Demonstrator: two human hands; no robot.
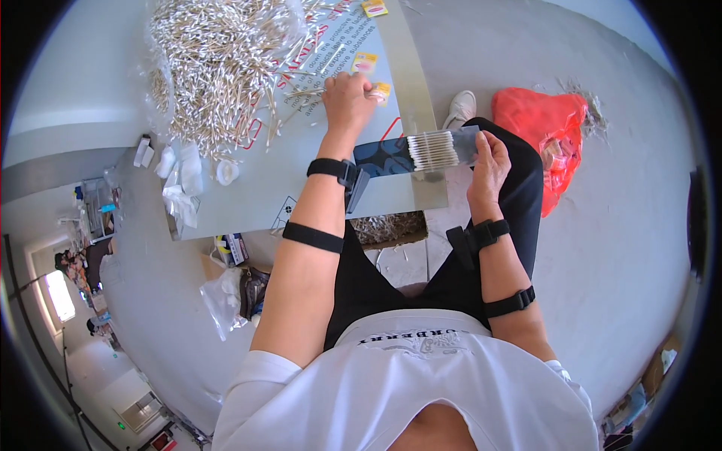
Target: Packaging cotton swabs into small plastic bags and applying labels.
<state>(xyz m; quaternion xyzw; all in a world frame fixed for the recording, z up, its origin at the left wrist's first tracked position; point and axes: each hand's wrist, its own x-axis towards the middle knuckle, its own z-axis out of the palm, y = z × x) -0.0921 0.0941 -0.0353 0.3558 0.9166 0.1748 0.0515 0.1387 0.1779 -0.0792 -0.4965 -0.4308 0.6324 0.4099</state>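
Observation:
My right hand [490,167] pinches the clear end of a flat plastic pouch [382,158] with a dark blue patterned part. Inside its see-through part a row of cotton swabs [433,151] lies side by side. The pouch reaches left over the table edge, its far end next to my left wrist. Above the table my left hand [349,104] has its fingers curled down, and what they may hold is hidden. A small yellow card [382,93] is at its thumb side; a few loose swabs [301,94] stick out on its other side.
A big heap of cotton swabs [214,71] in clear plastic covers the table's [256,195] far left. More yellow cards [364,62] lie beyond my left hand. On the floor are a red plastic bag [526,120] at right and a box of swabs [391,228] below the table.

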